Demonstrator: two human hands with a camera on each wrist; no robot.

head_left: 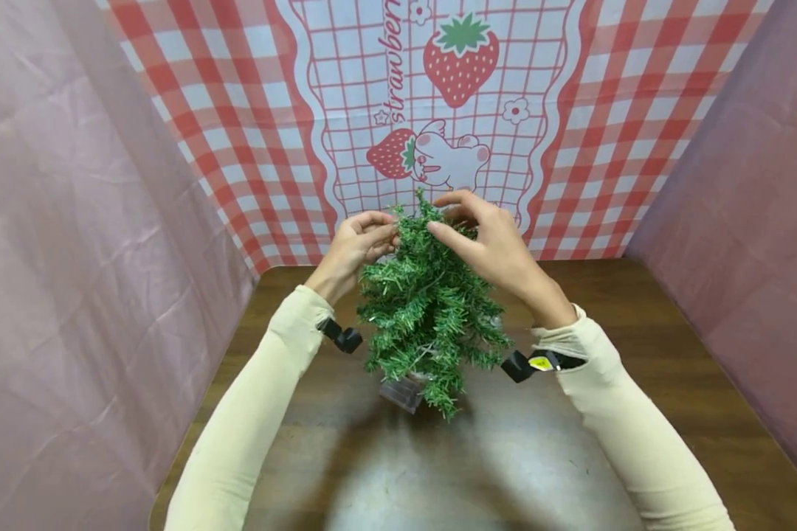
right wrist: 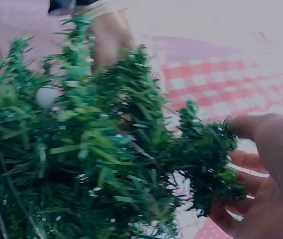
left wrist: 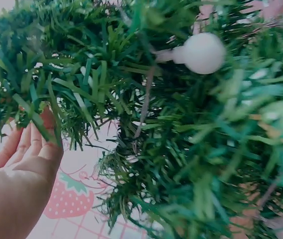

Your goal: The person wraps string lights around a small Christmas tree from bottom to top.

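A small artificial Christmas tree point(head_left: 432, 295) stands on the table, its leafy branches spread over a brownish base point(head_left: 401, 394). At the upper left of the tree, my left hand point(head_left: 365, 240) has its fingertips right at the foliage; in the left wrist view, green tinsel leaves partly cover its fingers point(left wrist: 29, 142). My right hand point(head_left: 485, 232) reaches over from the right, thumb and fingers loosely curved around the upper branches. A dark green branch end point(right wrist: 208, 159) sits between that thumb and the fingers. A white round bulb point(left wrist: 204, 53) on a thin clear wire hangs among the leaves.
The wooden table point(head_left: 292, 457) has a bright glare in front of the tree. Behind stands a red-and-white checked cloth point(head_left: 611, 133) with strawberry prints. Pink drapes point(head_left: 93, 243) close in the sides. Small black cameras point(head_left: 345, 338) are strapped to both wrists.
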